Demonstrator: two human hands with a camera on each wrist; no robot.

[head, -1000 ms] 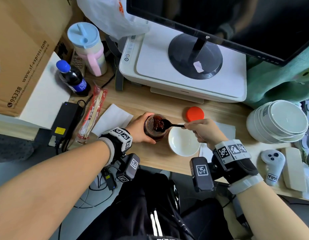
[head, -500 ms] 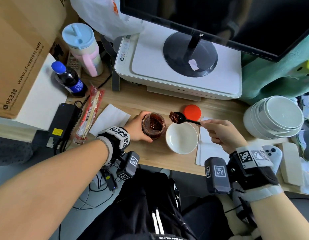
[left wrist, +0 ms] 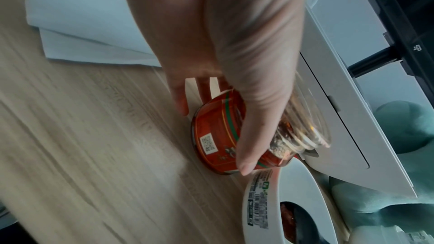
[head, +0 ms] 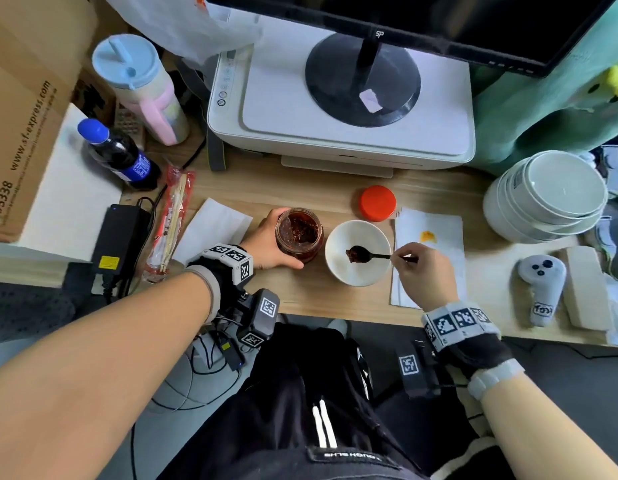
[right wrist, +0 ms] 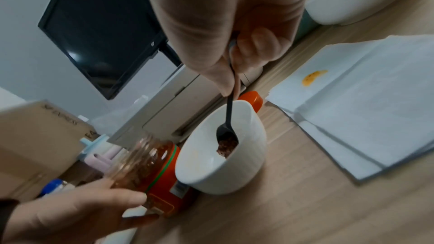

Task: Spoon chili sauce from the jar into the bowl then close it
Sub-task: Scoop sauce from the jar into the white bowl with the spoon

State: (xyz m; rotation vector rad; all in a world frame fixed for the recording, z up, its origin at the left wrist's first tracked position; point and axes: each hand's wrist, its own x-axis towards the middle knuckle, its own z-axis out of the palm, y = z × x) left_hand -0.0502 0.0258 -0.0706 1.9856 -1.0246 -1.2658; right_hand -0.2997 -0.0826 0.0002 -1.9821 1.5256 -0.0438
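Spoon (head: 364,255) moved from above bowl (head: 338,271) rim down inside, sauce loaded. Right hand (head: 426,271) pinches handle. Left hand (head: 266,244) grasps open jar (head: 299,233) touching bowl; lid (head: 377,203) behind, near printer (head: 276,109).

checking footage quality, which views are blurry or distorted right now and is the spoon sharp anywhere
Head view: sharp centre, wide-angle bending at the edges, spoon clear. Left wrist view: desk streaked by motion blur, jar fairly readable. Right wrist view: soft overall, jar smeared, spoon recognisable in the bowl.

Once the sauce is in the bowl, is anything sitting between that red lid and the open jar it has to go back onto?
Nothing visible does. The red lid lies on the desk behind the white bowl, and the jar stands open left of the bowl, gripped by the left hand.
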